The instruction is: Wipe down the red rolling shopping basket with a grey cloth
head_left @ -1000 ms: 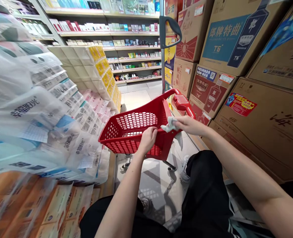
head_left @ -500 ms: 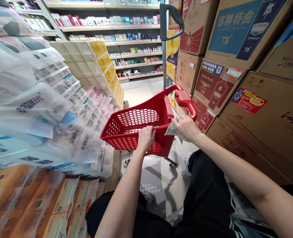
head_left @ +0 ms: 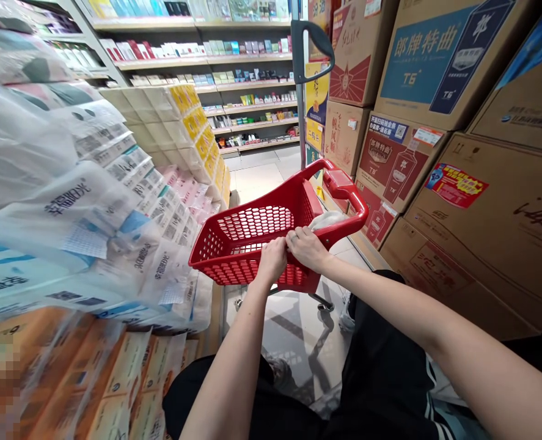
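Note:
A red plastic shopping cart (head_left: 247, 263) with perforated basket walls stands on wheels in front of me, its handle turned to the right. My left hand (head_left: 273, 260) is closed over the near rim of the basket. Right beside it, my right hand (head_left: 306, 247) also has its fingers wrapped over that rim. Behind my right hand, a pale grey-white cloth (head_left: 328, 220) lies against the cart near the handle, apart from my fingers. The part of the basket I can see into holds no goods.
Stacked cartons (head_left: 435, 67) rise close on the right, with a grey handle on a pole (head_left: 314, 52) beside them. Plastic-wrapped paper packs (head_left: 101, 214) and orange packs (head_left: 69, 373) line the left. Product shelves (head_left: 247, 85) stand beyond the tiled floor (head_left: 264, 171).
My right hand has let go of the cloth and moved left onto the rim beside my left hand. The cloth now rests near the handle. My left hand stays on the rim.

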Demonstrator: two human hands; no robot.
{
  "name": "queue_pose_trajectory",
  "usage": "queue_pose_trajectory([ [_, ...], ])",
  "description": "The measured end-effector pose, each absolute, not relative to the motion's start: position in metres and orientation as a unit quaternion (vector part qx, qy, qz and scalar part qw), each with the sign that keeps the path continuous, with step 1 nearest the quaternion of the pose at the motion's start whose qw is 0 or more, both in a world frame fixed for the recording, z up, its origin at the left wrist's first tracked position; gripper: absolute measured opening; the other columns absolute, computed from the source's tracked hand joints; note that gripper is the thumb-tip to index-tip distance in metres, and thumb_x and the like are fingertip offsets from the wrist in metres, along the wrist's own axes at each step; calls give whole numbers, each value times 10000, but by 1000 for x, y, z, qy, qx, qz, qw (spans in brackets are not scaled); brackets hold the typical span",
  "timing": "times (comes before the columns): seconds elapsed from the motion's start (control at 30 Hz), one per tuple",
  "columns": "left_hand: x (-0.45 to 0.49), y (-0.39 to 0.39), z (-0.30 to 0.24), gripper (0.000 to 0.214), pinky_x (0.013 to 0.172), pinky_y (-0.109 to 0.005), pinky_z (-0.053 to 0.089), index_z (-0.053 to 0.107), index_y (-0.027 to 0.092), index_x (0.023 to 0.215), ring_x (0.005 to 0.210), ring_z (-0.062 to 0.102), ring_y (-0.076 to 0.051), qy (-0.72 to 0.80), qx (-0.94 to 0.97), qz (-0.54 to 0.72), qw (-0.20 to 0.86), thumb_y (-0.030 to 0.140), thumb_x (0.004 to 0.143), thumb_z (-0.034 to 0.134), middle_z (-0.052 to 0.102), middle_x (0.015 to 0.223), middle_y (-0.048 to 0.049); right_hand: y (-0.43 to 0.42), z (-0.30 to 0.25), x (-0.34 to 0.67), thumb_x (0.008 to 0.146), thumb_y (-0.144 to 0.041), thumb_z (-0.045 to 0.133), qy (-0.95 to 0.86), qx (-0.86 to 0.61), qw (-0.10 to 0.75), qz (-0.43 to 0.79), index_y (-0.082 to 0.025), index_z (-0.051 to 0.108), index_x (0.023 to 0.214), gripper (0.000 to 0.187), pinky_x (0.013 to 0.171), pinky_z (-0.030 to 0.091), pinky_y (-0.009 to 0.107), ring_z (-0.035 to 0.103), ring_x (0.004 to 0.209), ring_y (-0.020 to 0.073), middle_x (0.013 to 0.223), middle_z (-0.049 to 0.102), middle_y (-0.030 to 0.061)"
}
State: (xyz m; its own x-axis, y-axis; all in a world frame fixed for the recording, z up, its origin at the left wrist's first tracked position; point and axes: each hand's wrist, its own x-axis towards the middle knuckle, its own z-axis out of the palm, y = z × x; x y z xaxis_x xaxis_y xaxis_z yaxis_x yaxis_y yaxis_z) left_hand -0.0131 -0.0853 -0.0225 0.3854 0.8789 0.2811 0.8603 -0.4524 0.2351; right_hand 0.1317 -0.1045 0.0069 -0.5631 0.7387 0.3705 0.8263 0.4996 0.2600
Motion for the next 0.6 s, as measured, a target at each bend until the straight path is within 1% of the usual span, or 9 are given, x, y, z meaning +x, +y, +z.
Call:
queue_pose_trajectory([
  [0.1, -11, -87, -22, 239, 764, -340, 356, 519, 229, 981, 887, 542, -210, 517, 836, 183, 25, 185, 897, 299, 605, 947, -59, -113, 11, 156, 940, -219, 269, -860, -454, 106, -208, -75, 507, 1195, 377, 961, 255, 442, 439, 1003, 273, 1089, 548, 155],
  [0.17, -9, -88, -23, 258, 774, -341, 355, 515, 236, 1018, 895, 541, -208, 516, 836, 185, 23, 186, 904, 289, 606, 967, -58, -121, 18, 180, 947, -272, 256, -853, -469, 110, -198, -99, 472, 1251, 411, 999, 211, 460, 422, 1051, 280, 1140, 535, 147],
  [0.27, -5, -89, -25, 268, 783, -341, 355, 511, 238, 1036, 903, 538, -205, 513, 837, 188, 26, 186, 907, 281, 605, 978, -57, -132, 29, 219, 946, -332, 248, -826, -520, 127, -178, -133, 461, 1277, 440, 1030, 150, 493, 397, 1104, 290, 1181, 520, 139],
  [0.33, -3, -89, -25, 273, 784, -342, 355, 508, 236, 1042, 910, 535, -206, 508, 840, 189, 27, 186, 908, 276, 606, 980, -57, -135, 35, 242, 941, -356, 257, -798, -561, 139, -167, -146, 490, 1249, 440, 1036, 122, 512, 376, 1130, 299, 1190, 513, 141],
  [0.43, 2, -89, -26, 270, 784, -348, 355, 507, 233, 1045, 912, 533, -210, 509, 839, 193, 21, 194, 908, 279, 605, 990, -60, -133, 39, 262, 932, -366, 269, -763, -606, 151, -164, -140, 551, 1160, 427, 1032, 127, 517, 357, 1137, 311, 1167, 516, 153],
  [0.53, 9, -89, -26, 264, 786, -355, 354, 516, 226, 1019, 910, 535, -215, 524, 830, 191, 12, 210, 913, 274, 604, 978, -68, -127, 34, 254, 937, -358, 251, -734, -631, 169, -183, -113, 580, 1075, 432, 1009, 183, 495, 377, 1094, 309, 1103, 528, 166],
  [0.6, 13, -89, -26, 260, 785, -355, 352, 520, 222, 1003, 904, 537, -217, 531, 826, 190, 9, 215, 915, 275, 604, 962, -70, -124, 25, 235, 943, -361, 247, -732, -628, 181, -191, -118, 584, 1033, 425, 994, 215, 481, 397, 1057, 298, 1067, 537, 158],
])
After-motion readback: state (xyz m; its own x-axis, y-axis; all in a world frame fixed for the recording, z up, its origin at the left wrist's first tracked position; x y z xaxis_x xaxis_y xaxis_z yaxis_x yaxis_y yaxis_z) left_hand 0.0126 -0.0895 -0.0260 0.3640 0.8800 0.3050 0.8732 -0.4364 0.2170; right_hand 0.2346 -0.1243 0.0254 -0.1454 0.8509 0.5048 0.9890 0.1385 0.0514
